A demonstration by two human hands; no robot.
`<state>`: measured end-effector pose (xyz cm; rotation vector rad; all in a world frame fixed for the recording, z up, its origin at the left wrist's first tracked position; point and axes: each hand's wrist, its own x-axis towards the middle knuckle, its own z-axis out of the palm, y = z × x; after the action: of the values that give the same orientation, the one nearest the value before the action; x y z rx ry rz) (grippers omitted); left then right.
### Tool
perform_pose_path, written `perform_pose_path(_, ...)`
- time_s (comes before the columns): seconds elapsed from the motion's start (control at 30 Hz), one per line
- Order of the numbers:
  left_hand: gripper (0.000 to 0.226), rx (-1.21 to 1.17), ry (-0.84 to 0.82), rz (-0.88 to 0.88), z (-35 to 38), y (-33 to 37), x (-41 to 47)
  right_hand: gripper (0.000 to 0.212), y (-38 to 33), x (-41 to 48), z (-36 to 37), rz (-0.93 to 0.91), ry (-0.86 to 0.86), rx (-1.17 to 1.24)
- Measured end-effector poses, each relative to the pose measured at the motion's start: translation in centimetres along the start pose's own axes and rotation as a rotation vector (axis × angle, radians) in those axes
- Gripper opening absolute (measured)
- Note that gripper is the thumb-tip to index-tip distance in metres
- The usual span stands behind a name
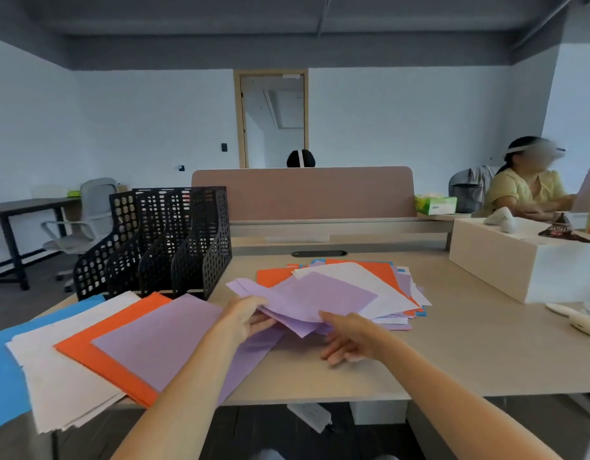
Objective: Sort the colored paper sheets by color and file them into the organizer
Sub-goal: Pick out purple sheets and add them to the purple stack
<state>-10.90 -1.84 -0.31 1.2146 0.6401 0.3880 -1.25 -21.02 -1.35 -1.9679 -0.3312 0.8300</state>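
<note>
A mixed heap of purple, white, orange and blue sheets (360,287) lies mid-desk. My left hand (242,318) grips several purple sheets (307,302) lifted off the heap's near edge. My right hand (353,336) is beside them, thumb on the sheets' edge, its fingers hanging loosely over the desk. To the left lie fanned sorted piles: blue (1,370), white (58,370), orange (97,353) and purple (161,340). The black mesh organizer (161,240) stands behind those piles; I see no paper in its slots.
A pink divider panel (303,190) closes off the back of the desk. A white box (519,260) sits at the right with small items on it, and a white object (579,322) lies near it. A person sits at the far right. An office chair (84,224) stands left.
</note>
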Motion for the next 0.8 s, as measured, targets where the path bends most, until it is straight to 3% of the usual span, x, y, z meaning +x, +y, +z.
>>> perform_pose_path(0.07, 0.023, 0.013, -0.035, -0.037, -0.2, 0.0, 0.2, 0.054, 0.1, 0.8, 0.0, 0.014, -0.022, 0.246)
perform_pose_path(0.13, 0.025, 0.054, -0.081, -0.054, -0.4, -0.4, 0.2, 0.036, 0.2, 1.5, 0.3, 0.008, 0.003, 0.488)
perform_pose_path(0.23, 0.025, 0.030, -0.125, -0.012, -1.0, -0.6, 0.5, 0.016, -0.2, 2.4, 1.3, -0.077, 0.017, 0.665)
perform_pose_path(0.3, 0.027, -0.087, -0.103, 0.009, -1.8, -0.4, 0.7, 0.006, -1.0, 2.2, 1.4, -0.172, -0.006, 0.794)
perform_pose_path(0.37, 0.045, -0.257, -0.068, -0.010, -2.9, 0.1, 0.8, 0.015, -2.3, 1.4, 0.6, -0.243, -0.049, 0.897)
perform_pose_path(0.47, 0.073, -0.407, -0.075, -0.069, -4.5, 1.2, 0.6, 0.009, -4.0, 0.0, -1.2, -0.317, -0.129, 0.897)
perform_pose_path(0.53, 0.080, -0.402, -0.160, -0.087, -5.3, 2.1, 0.1, 0.026, -4.8, -1.6, -2.3, -0.359, -0.166, 0.825)
perform_pose_path(0.57, 0.081, -0.367, -0.199, -0.086, -5.4, 2.6, -0.1, 0.021, -5.1, -2.4, -2.8, -0.378, -0.184, 0.780)
perform_pose_path(0.7, 0.065, -0.180, -0.282, -0.057, -4.0, 5.2, -1.9, 0.026, -6.0, -4.9, -4.6, -0.464, -0.205, 0.625)
perform_pose_path(0.8, 0.038, -0.069, -0.282, 0.027, -1.6, 7.3, -3.4, 0.037, -6.5, -6.1, -5.6, -0.505, -0.223, 0.531)
